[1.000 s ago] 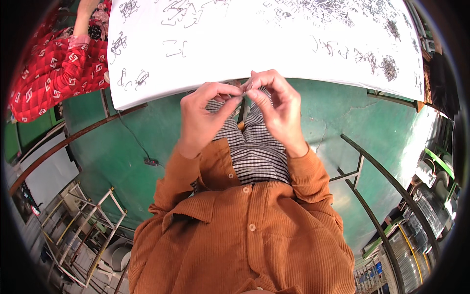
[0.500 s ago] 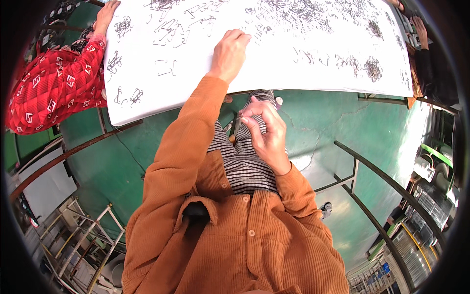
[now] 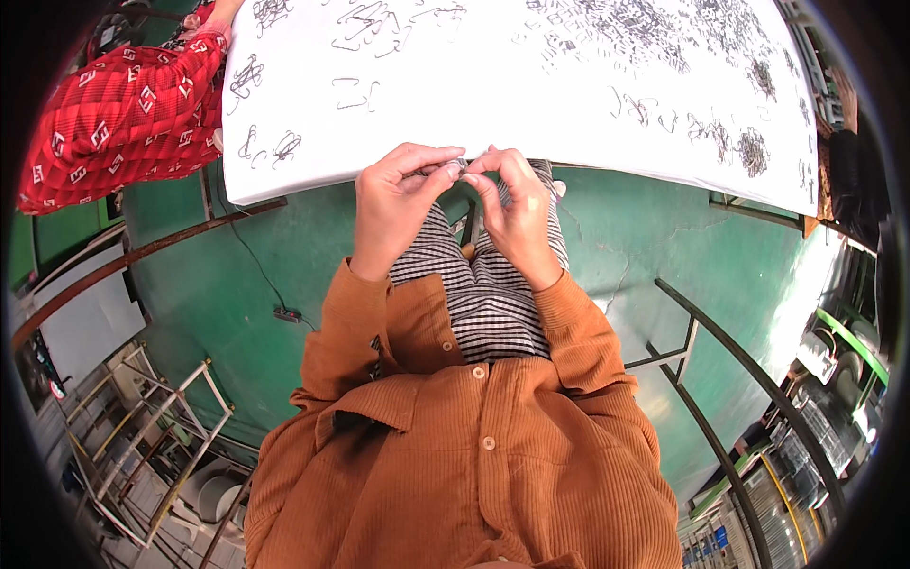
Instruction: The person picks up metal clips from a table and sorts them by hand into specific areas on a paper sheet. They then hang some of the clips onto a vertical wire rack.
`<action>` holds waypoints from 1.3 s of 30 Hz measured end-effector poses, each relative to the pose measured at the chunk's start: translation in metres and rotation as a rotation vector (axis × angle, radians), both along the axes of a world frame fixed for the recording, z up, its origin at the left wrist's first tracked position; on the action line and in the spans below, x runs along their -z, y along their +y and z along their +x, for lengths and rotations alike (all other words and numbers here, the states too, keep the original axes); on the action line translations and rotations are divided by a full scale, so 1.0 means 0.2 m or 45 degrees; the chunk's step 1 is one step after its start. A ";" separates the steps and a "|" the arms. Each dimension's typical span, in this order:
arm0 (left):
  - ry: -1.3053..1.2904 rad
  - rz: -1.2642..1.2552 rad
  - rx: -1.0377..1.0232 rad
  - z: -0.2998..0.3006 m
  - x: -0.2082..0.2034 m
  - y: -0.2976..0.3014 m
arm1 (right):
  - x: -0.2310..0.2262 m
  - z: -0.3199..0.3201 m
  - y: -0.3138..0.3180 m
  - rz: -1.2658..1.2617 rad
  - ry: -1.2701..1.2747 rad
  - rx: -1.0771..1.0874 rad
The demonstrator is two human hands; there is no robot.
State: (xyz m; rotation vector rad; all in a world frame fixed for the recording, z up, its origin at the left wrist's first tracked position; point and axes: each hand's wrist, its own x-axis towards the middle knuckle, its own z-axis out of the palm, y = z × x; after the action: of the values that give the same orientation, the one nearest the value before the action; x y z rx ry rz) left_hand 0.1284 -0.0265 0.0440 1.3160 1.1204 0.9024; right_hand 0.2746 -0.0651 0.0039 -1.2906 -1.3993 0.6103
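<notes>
My left hand and right hand both pinched a tiny dark piece, probably sharing it for steadiness.

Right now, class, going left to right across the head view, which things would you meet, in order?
Red patterned sleeve, small black cable box, left hand, right hand, round cluster of thin dark pieces, black sleeve.

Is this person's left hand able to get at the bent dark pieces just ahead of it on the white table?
Probably yes: only bare white table shows between the left hand and the bent dark pieces. It seems busy, though, pinching a small dark item with the right hand.
</notes>
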 end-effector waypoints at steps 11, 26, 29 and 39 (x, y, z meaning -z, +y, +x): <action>0.216 0.128 -0.005 -0.09 -0.12 -0.07 | 0.04 0.09 0.48 -0.121 -0.166 0.243; 0.215 0.206 0.063 -0.10 -0.09 -0.13 | 0.06 0.06 0.51 -0.279 -0.940 0.096; 0.180 0.189 0.096 -0.08 -0.06 -0.14 | -0.06 0.12 0.30 -0.347 -0.605 -0.006; 0.054 0.095 0.075 0.01 -0.12 -0.15 | -0.22 0.17 -0.10 -0.510 0.964 -0.248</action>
State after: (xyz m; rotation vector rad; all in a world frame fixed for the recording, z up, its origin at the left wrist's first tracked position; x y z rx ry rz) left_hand 0.1313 -0.0563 0.0676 1.4275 1.0838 0.8838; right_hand 0.3086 -0.0852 0.0483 -1.0460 -0.7871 1.3973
